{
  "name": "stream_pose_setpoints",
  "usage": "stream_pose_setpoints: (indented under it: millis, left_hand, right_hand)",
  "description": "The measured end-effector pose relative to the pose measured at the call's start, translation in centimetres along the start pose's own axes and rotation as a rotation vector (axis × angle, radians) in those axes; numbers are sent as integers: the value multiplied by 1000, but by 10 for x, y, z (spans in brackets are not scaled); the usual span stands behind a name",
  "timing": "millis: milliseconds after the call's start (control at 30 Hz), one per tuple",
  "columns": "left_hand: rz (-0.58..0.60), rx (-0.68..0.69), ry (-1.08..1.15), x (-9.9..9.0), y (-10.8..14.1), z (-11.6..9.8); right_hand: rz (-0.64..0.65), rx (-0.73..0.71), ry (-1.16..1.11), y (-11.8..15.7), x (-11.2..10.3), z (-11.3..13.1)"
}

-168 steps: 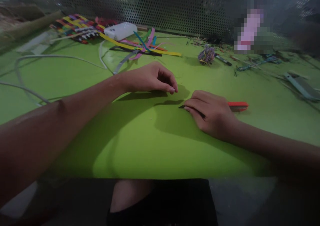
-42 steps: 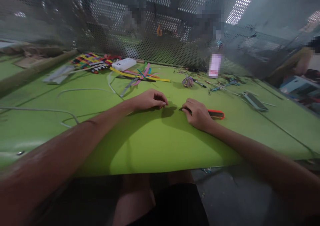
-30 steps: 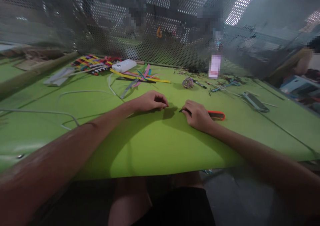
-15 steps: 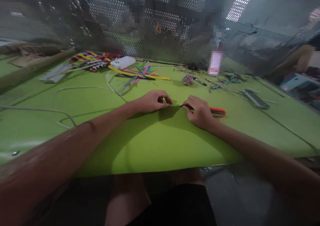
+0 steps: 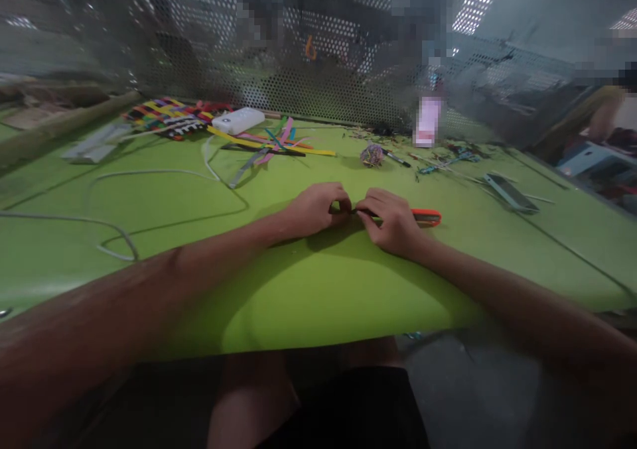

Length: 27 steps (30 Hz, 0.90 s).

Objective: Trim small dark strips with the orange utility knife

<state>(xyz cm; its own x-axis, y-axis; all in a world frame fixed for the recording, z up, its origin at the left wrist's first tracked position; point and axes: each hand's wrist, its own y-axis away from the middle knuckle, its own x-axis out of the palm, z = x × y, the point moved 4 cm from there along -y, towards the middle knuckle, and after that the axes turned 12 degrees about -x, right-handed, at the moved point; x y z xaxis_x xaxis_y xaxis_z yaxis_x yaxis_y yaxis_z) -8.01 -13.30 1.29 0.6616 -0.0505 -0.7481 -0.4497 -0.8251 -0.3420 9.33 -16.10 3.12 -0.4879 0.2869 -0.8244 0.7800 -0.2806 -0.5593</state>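
Above the green table (image 5: 308, 303), my left hand (image 5: 322, 207) has its thumb and fingertips pinched together around something too small to make out. My right hand (image 5: 389, 220) almost meets it from the right, its fingertips pinched on a small dark piece between the two hands. An orange-red tool (image 5: 428, 217), looking like a cutter, sticks out behind my right hand; its front part is hidden under the palm. Just beyond the hands lie a multicoloured ball (image 5: 371, 155) and a dark pen (image 5: 397, 158).
Coloured strips (image 5: 279, 145), a white power bank (image 5: 239, 121) with a cable and a woven piece (image 5: 169, 114) lie at the back left. A phone-like object (image 5: 511, 193) lies right. Perforated metal (image 5: 338, 84) stands behind; a person's arm (image 5: 604, 114) shows far right.
My left hand has moved right, closing most of the gap to my right hand. The camera view has shifted slightly, and my right hand with the orange-red tool appears a little further left.
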Motion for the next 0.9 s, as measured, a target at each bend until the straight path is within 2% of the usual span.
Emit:
stream_pose_setpoints:
  millis: [167, 367, 600, 733, 900]
  left_hand:
    - [26, -21, 26, -1, -1, -2]
    - [40, -132, 166, -6, 2, 4]
    - [7, -236, 311, -9, 4, 15]
    - [47, -234, 340, -8, 6, 16]
    - [86, -158, 324, -11, 5, 17]
  right_hand:
    - [4, -24, 11, -1, -1, 2]
    - [-6, -23, 18, -2, -1, 3]
    - [-119, 35, 46, 3, -9, -14]
    - [-93, 64, 67, 6, -6, -24]
    - [-26, 122, 82, 9, 3, -33]
